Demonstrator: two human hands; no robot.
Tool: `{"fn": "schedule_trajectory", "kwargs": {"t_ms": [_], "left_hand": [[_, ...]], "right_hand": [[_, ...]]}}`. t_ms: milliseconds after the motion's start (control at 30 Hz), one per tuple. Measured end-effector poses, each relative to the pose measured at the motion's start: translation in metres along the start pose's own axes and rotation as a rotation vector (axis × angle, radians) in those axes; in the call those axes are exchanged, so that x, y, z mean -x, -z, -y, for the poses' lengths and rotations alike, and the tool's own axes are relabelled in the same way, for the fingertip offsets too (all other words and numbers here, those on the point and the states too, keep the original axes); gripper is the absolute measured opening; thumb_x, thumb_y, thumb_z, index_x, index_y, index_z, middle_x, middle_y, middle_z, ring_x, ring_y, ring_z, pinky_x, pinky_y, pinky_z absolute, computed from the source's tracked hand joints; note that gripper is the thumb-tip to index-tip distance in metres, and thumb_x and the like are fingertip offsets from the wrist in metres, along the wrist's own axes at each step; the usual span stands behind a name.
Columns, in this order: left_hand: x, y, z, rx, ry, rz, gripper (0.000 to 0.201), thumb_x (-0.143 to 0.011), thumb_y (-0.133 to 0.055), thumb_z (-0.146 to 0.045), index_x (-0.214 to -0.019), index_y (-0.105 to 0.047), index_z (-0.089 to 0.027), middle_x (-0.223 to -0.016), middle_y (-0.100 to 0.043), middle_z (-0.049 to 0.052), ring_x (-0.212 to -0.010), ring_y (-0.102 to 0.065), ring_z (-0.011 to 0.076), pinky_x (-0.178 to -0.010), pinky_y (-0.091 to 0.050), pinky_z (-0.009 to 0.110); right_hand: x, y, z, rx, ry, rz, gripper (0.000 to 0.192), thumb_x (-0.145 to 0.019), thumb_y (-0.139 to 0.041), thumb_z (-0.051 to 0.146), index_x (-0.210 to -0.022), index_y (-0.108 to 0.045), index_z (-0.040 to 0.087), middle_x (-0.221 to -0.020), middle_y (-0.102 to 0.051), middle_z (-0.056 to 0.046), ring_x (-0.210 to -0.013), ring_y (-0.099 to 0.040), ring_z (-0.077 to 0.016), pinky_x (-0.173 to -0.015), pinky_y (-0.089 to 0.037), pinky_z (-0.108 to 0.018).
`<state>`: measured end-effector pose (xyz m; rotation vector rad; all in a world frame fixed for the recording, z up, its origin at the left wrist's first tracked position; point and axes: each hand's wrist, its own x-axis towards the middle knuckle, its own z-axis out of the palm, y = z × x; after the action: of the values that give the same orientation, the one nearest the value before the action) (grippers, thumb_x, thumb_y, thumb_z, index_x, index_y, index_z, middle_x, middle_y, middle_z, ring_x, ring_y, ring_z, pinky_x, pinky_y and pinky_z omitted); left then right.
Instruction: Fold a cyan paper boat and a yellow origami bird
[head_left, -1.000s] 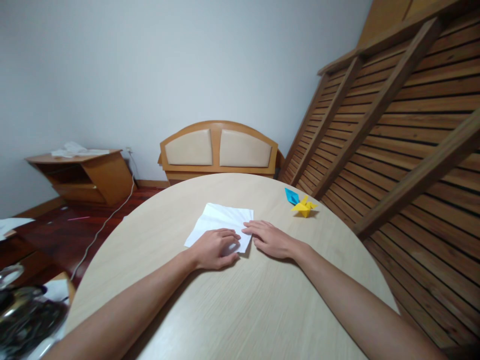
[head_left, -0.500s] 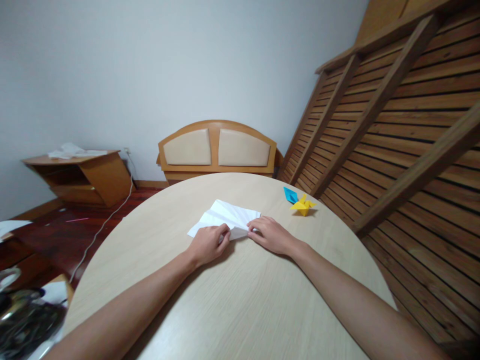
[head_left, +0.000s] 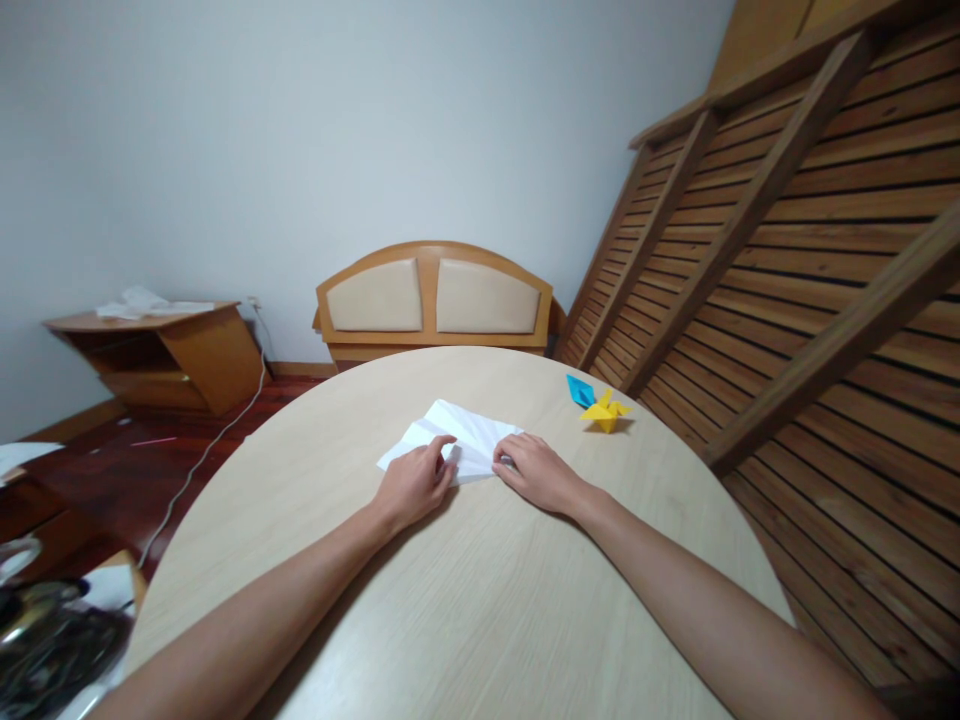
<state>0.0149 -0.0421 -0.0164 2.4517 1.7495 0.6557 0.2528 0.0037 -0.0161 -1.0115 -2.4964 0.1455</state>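
A creased white sheet of paper (head_left: 457, 440) lies flat on the round pale wooden tabletop (head_left: 465, 600), a little beyond its middle and toward the far rim. The left hand (head_left: 414, 484) rests on the near left edge of that sheet, knuckles up, its fingers (head_left: 439, 452) loosely curled and pressing down on the paper rather than closed around it; the thumb side is hidden, so whether any of the paper is pinched beneath cannot be told. The right hand (head_left: 536, 473) lies just right of the sheet's near right corner, palm down, its fingers (head_left: 504, 461) bent and touching that corner, holding it against the tabletop. The two hands sit near each other with a strip of the white sheet showing between them.

Right of the sheet and farther back, near the tabletop's rim, stands a small yellow folded paper crane (head_left: 606, 410), with a small blue folded paper shape (head_left: 580, 390) touching it on its far left side. Beyond the sheet, past the tabletop's far rim, a wooden headboard with two beige padded panels (head_left: 435, 296) leans at the grey wall. Far left of the sheet a low slanted wooden cabinet (head_left: 165, 350) sits on the dark red floor, and right of the sheet a slatted wooden frame (head_left: 787, 250) leans against the wall
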Motion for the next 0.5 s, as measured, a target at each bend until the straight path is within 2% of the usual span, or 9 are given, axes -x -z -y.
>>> {"fn": "schedule_trajectory", "kwargs": {"t_ms": [167, 300, 500], "left_hand": [[0.0019, 0.0028, -0.0020, -0.059, -0.017, 0.012, 0.038, -0.093, -0.047, -0.034, -0.129, -0.051, -0.020, -0.087, -0.067, 0.006, -0.080, -0.065, 0.0215, -0.072, -0.048, 0.032], [0.0019, 0.0054, -0.0050, -0.103, -0.064, 0.019, 0.029, -0.091, -0.049, -0.029, -0.116, -0.061, -0.022, -0.093, -0.068, 0.008, -0.090, -0.063, 0.0231, -0.077, -0.049, 0.033], [0.0021, 0.0059, -0.0044, -0.144, -0.135, 0.031, 0.028, -0.094, -0.047, -0.027, -0.109, -0.069, -0.023, -0.095, -0.066, 0.009, -0.092, -0.060, 0.0248, -0.078, -0.050, 0.036]], "right_hand": [[0.0007, -0.0005, -0.0014, -0.032, 0.027, -0.001, 0.019, -0.094, -0.057, 0.027, -0.110, -0.065, 0.020, -0.110, -0.068, -0.007, -0.108, -0.058, -0.0232, -0.097, -0.041, -0.039], [0.0009, 0.0010, -0.0004, -0.041, 0.040, 0.015, 0.024, -0.095, -0.055, 0.025, -0.117, -0.065, 0.023, -0.117, -0.068, -0.007, -0.113, -0.058, -0.0231, -0.101, -0.039, -0.041], [0.0010, 0.0063, 0.0017, 0.005, 0.065, 0.052, 0.029, -0.097, -0.052, 0.027, -0.122, -0.067, 0.025, -0.109, -0.067, -0.008, -0.107, -0.058, -0.0231, -0.095, -0.041, -0.038]]}}
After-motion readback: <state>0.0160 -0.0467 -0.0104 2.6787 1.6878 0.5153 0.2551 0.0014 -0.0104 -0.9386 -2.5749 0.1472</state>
